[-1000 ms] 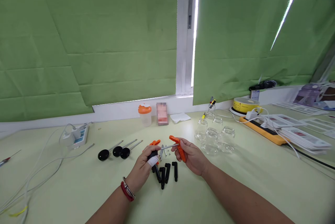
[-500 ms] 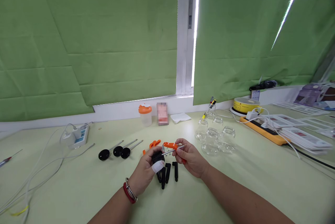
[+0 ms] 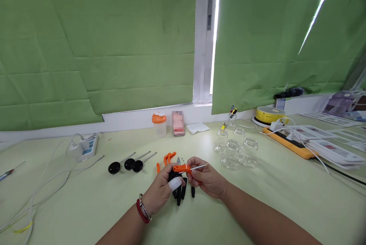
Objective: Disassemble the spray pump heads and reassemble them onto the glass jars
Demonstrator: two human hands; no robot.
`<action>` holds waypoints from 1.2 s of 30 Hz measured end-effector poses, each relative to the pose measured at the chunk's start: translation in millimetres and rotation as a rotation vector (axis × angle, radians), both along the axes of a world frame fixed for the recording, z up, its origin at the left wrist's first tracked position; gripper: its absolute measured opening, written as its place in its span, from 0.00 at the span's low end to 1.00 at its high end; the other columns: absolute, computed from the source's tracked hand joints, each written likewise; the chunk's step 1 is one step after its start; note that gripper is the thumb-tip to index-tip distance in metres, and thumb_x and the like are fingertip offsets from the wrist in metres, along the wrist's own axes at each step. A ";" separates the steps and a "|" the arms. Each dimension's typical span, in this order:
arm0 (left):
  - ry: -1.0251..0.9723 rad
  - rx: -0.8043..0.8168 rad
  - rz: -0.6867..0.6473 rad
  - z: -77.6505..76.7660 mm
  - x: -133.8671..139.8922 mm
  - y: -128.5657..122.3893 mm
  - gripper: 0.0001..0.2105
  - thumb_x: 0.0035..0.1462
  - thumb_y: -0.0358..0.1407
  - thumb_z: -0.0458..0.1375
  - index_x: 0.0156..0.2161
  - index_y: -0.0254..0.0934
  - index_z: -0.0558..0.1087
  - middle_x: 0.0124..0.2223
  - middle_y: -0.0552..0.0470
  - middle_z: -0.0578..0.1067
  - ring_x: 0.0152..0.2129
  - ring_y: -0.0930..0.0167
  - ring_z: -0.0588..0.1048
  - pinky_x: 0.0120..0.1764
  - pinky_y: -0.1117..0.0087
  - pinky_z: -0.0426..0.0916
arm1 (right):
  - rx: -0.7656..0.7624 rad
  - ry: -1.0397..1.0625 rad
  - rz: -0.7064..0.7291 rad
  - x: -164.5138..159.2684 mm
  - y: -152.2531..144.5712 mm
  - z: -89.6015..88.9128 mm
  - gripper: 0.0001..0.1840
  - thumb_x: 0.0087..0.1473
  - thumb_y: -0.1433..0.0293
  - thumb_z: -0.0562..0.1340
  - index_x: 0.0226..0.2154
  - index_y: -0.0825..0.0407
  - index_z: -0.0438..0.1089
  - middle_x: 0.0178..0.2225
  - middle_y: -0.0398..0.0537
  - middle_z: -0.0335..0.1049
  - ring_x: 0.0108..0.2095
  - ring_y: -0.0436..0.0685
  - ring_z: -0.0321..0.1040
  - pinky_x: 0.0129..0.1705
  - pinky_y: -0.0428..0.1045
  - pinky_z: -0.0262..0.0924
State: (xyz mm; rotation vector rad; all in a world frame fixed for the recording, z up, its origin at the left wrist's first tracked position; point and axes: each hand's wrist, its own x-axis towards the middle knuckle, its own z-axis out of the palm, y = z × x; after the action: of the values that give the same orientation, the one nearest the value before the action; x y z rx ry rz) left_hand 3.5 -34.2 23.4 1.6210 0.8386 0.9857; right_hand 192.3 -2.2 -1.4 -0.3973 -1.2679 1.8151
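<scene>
My left hand (image 3: 161, 191), a white wrap on its thumb, is closed around a black round lid (image 3: 172, 176) with a metal rod (image 3: 199, 167) that points right. My right hand (image 3: 208, 180) pinches an orange plastic bracket (image 3: 182, 168), which lies along the rod close to the lid; whether the rod passes through it I cannot tell. Beneath my hands lie several black L-shaped handles (image 3: 178, 195), partly covered. Just behind my left hand are other orange pieces (image 3: 169, 158) and small metal parts (image 3: 178, 160), partly hidden.
Three black discs with rods (image 3: 114, 167) lie to the left. Several clear jars (image 3: 230, 155) stand at the right. An orange-lidded cup (image 3: 159, 126) is at the back. A power strip (image 3: 89, 149) and cables are left; an orange-black power strip (image 3: 288, 144) and white panels (image 3: 333, 151) are right.
The orange bracket has moved left along the rod toward the lid, and more of the rod's tip shows on the right. My hands are closer together.
</scene>
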 end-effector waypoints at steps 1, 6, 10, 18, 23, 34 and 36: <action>-0.018 -0.018 -0.007 -0.6 0.4 -0.2 0.12 0.56 0.40 0.56 0.45 0.40 0.69 0.34 0.50 0.72 0.33 0.66 0.70 0.40 0.64 0.64 | 0.006 -0.008 0.003 0.2 0.3 -0.3 0.18 0.47 0.62 0.68 0.36 0.52 0.63 0.24 0.42 0.68 0.19 0.45 0.56 0.24 0.45 0.45; -0.075 -0.067 -0.001 -2.0 1.6 -1.0 0.11 0.54 0.39 0.58 0.43 0.40 0.69 0.33 0.52 0.70 0.28 0.70 0.69 0.36 0.67 0.64 | 0.044 -0.048 0.001 0.3 1.9 -2.8 0.17 0.47 0.63 0.68 0.36 0.52 0.63 0.22 0.40 0.67 0.20 0.45 0.55 0.23 0.44 0.45; -0.057 -0.074 0.083 -3.1 1.3 -1.5 0.14 0.52 0.39 0.60 0.44 0.41 0.69 0.37 0.51 0.70 0.30 0.70 0.68 0.36 0.67 0.64 | 0.078 -0.085 -0.005 -0.2 3.8 -6.6 0.17 0.46 0.63 0.69 0.35 0.53 0.64 0.21 0.39 0.65 0.20 0.45 0.56 0.23 0.44 0.45; -0.142 -0.122 0.029 -4.9 2.3 -3.6 0.22 0.50 0.39 0.61 0.51 0.43 0.63 0.43 0.50 0.70 0.34 0.71 0.70 0.39 0.67 0.65 | 0.045 -0.089 0.044 -3.2 4.2 -12.4 0.16 0.44 0.64 0.70 0.32 0.53 0.65 0.22 0.38 0.64 0.20 0.45 0.59 0.21 0.43 0.44; -0.375 -0.245 0.038 -3.4 6.7 -7.4 0.16 0.60 0.46 0.49 0.47 0.41 0.67 0.40 0.48 0.70 0.28 0.72 0.68 0.33 0.67 0.65 | 0.063 -0.107 0.030 -4.7 1.8 -12.6 0.16 0.44 0.62 0.69 0.32 0.52 0.65 0.21 0.39 0.66 0.21 0.46 0.60 0.20 0.43 0.44; -0.448 -0.211 0.319 2.8 -10.7 12.7 0.10 0.56 0.41 0.53 0.41 0.39 0.66 0.29 0.56 0.68 0.23 0.75 0.67 0.29 0.72 0.63 | 0.261 -0.503 -0.452 15.0 38.9 -9.5 0.18 0.49 0.63 0.64 0.43 0.50 0.68 0.38 0.48 0.70 0.36 0.53 0.65 0.39 0.51 0.60; -0.469 -0.205 0.383 0.9 -14.6 17.4 0.10 0.56 0.41 0.54 0.41 0.39 0.66 0.28 0.57 0.67 0.22 0.75 0.66 0.28 0.73 0.62 | 0.424 -0.724 -0.540 14.2 49.3 -10.7 0.11 0.53 0.66 0.59 0.39 0.51 0.71 0.37 0.50 0.71 0.35 0.55 0.65 0.39 0.53 0.59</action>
State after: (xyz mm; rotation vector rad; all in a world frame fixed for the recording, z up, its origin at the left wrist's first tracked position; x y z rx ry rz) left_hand -11.1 -16.9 24.3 1.0109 0.9006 1.4272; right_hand 206.5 47.1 -12.1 -1.0928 -1.7596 0.9234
